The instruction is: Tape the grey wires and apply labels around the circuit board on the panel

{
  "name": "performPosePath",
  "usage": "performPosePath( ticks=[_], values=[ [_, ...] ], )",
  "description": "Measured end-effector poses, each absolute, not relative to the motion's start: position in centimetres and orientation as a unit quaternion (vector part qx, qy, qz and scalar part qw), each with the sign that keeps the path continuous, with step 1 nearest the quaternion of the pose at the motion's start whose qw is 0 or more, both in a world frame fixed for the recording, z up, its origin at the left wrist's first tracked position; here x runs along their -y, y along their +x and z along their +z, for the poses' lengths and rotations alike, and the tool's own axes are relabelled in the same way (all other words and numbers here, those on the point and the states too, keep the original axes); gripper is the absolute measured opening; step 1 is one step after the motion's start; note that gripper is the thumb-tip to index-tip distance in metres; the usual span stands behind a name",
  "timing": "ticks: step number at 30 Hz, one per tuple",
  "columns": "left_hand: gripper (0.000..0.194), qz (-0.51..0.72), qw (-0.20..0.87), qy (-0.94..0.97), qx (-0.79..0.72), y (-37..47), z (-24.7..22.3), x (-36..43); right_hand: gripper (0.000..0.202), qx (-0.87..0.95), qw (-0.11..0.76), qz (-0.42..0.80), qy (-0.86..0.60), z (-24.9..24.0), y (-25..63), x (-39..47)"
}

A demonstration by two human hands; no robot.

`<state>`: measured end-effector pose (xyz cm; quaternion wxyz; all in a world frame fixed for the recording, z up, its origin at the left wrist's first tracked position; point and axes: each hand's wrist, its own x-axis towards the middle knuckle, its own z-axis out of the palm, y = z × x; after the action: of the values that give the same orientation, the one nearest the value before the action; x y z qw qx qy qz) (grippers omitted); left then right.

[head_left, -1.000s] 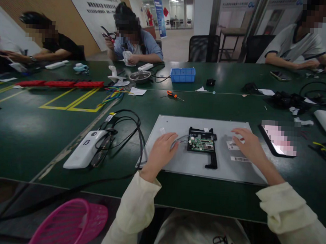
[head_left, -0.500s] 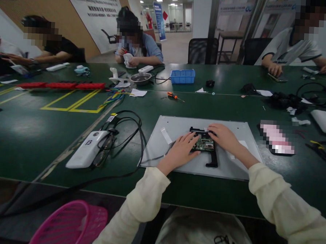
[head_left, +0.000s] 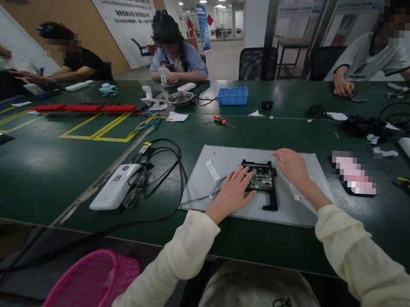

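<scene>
A green circuit board (head_left: 261, 180) in a black plastic frame (head_left: 270, 200) lies on a light grey panel (head_left: 236, 213). My left hand (head_left: 233, 189) rests over the left part of the board, its fingers stretched out and lying on it. Just off the frame's upper right corner is my right hand (head_left: 291, 166), with thumb and fingertips pinched together above the panel. Whatever is in the pinch, if anything, is too small to make out. A white strip (head_left: 212, 171) lies on the panel to the left, and a grey cable (head_left: 199, 200) runs under my left hand.
Left of the panel are a white power bank (head_left: 116, 185) and looped black cables (head_left: 179, 159). A phone (head_left: 355, 174) lies to the right. Beyond are an orange screwdriver (head_left: 220, 120) and a blue basket (head_left: 232, 96). Several co-workers sit across the table.
My right hand has lifted off the black frame and moved a little right, its fingers now pinched. My left hand stays on the board. The view has shifted slightly.
</scene>
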<state>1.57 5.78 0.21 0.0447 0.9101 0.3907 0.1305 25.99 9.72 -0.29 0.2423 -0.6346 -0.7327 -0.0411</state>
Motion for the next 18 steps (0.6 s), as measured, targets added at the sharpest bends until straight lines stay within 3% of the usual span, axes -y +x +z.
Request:
performPosePath(
  ticks=[6,18],
  values=[
    [0.055,0.129,0.053,0.908,-0.394,1.6,0.1,-5.6,0.033,0.746,0.174,-0.021,-0.643,-1.8,28.8,-9.7],
    [0.056,0.130,0.050,0.903,-0.406,2.7,0.1,-4.3,0.044,0.764,0.287,0.100,-0.569,-1.1,25.8,-4.4]
  ],
)
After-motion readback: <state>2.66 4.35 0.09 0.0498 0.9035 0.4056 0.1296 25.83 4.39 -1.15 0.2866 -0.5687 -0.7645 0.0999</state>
